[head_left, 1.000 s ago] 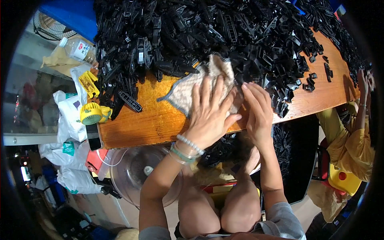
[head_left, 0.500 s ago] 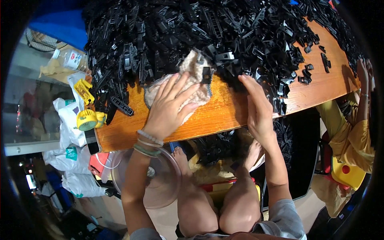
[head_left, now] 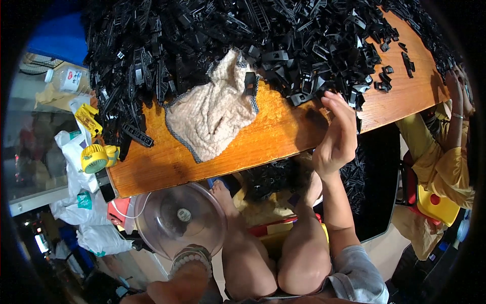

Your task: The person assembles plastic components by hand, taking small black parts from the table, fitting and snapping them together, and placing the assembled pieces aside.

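On the wooden table (head_left: 283,131) a beige terry cloth (head_left: 210,119) with a dark checked edge lies spread and rumpled, untouched by either hand. A small black plastic part (head_left: 249,83) rests on its upper right corner. Beside the front table edge, my right hand (head_left: 336,134) is raised with slightly bent, stretched fingers and nothing visible in it. Its fingertips are near a big heap of black plastic parts (head_left: 202,45). My left hand (head_left: 174,289) is drawn back close at the bottom edge, below its bracelets (head_left: 192,261); its fingers are out of sight.
A small yellow fan (head_left: 94,158), a yellow plastic piece (head_left: 88,120) and a clear bottle (head_left: 71,80) are at the left. Below the table stands a transparent round tub (head_left: 152,228). Another person in yellow (head_left: 445,167) sits at the right, hands at the table.
My left hand has left the cloth and come back toward me to the bottom edge. The cloth is now fully uncovered. My right hand has shifted slightly right, its fingers more bent.
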Demonstrator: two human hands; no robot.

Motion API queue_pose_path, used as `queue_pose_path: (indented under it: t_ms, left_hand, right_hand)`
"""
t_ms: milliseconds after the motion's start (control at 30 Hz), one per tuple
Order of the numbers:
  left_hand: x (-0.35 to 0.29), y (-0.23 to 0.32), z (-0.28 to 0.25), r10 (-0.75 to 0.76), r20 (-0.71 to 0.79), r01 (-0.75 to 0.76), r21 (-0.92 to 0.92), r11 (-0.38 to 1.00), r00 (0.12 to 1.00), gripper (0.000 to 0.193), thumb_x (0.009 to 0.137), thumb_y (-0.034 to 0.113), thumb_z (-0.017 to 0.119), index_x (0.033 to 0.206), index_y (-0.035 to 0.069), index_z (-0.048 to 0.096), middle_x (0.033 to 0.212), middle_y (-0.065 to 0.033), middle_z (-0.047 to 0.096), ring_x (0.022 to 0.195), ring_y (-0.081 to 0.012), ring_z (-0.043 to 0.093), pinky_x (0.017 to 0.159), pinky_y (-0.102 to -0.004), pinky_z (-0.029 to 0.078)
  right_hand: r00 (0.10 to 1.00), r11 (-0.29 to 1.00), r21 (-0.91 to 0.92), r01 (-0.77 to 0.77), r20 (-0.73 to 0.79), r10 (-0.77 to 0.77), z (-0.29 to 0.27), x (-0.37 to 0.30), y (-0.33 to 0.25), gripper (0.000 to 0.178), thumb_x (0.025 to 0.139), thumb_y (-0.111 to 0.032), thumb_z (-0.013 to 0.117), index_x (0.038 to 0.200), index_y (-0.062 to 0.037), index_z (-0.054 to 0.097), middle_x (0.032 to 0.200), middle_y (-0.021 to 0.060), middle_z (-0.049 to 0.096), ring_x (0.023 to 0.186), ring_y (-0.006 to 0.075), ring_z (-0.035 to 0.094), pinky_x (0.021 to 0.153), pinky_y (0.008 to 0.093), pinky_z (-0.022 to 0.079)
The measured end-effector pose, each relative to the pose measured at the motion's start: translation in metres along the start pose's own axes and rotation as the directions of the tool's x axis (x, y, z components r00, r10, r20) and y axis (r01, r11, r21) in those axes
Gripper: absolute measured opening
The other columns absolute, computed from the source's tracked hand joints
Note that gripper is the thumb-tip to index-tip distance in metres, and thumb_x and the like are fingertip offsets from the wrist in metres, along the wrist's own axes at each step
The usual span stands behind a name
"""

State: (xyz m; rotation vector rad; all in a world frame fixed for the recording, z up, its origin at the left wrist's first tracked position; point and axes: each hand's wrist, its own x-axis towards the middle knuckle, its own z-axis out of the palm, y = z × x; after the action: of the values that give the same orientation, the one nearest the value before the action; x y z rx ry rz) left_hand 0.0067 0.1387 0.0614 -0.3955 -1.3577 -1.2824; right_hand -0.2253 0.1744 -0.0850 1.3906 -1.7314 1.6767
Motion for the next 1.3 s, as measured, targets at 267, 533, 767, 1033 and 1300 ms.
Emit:
queue_pose_path:
  t_ms: [267,533,767,1033,1300]
  left_hand:
    - [-0.045,-0.009,-0.013,-0.403,-0.076,0.379,0.534,0.756,0.912,0.023,0.095,0.022,0.048,0.11,0.009,0.058,0.113,-0.0113,0.052,0.109,-0.024,0.045,0.094,-0.0382,0.034]
    - [-0.049,-0.077,-0.094,-0.77,-0.049,0.11,0.994,0.027,0.636,0.048,0.089,0.01,0.055,0.136,0.004,0.049,0.147,-0.0168,0.038,0.14,-0.0333,0.029,0.114,-0.0478,0.025]
    - [-0.013,-0.096,-0.14,-0.654,-0.12,0.353,0.905,0.237,0.747,0.03,0.086,0.008,0.063,0.116,0.003,0.064,0.119,-0.0111,0.06,0.098,-0.0297,0.061,0.087,-0.0389,0.048]
    - [0.008,-0.136,-0.133,-0.456,-0.143,0.123,0.99,-0.073,0.878,0.031,0.073,0.003,0.073,0.101,0.002,0.059,0.088,-0.0106,0.059,0.075,-0.0274,0.061,0.067,-0.0351,0.049]
    - [0.003,-0.109,-0.096,-0.413,0.096,-0.035,0.988,0.153,0.906,0.031,0.066,-0.004,0.077,0.095,0.002,0.065,0.089,-0.0116,0.064,0.079,-0.0282,0.06,0.069,-0.0343,0.049]
  right_hand:
    - [0.976,0.99,-0.09,-0.107,0.182,0.122,-0.001,0.014,-0.006,0.03,0.079,0.013,0.056,0.104,-0.0019,0.064,0.099,0.0127,0.061,0.091,0.0256,0.059,0.084,0.0347,0.043]
    - [0.869,0.927,-0.313,0.205,0.493,-0.026,0.003,0.034,0.001,0.021,0.078,-0.008,0.069,0.098,-0.0063,0.065,0.096,0.0054,0.059,0.089,0.0228,0.053,0.08,0.0369,0.037]
    - [0.873,0.931,-0.346,0.121,0.483,0.066,0.005,0.029,-0.001,0.027,0.078,-0.005,0.068,0.104,-0.0053,0.062,0.101,0.0078,0.057,0.092,0.0253,0.051,0.08,0.037,0.037]
    - [0.926,0.963,-0.236,0.13,0.377,-0.033,0.004,0.025,-0.002,0.036,0.069,-0.001,0.074,0.102,-0.0067,0.058,0.11,0.0084,0.06,0.099,0.0266,0.054,0.082,0.0384,0.037]
    - [0.933,0.967,-0.198,0.157,0.351,-0.079,-0.004,0.023,0.001,0.038,0.069,0.001,0.074,0.104,-0.0056,0.059,0.106,0.0082,0.063,0.098,0.0259,0.057,0.082,0.0367,0.038]
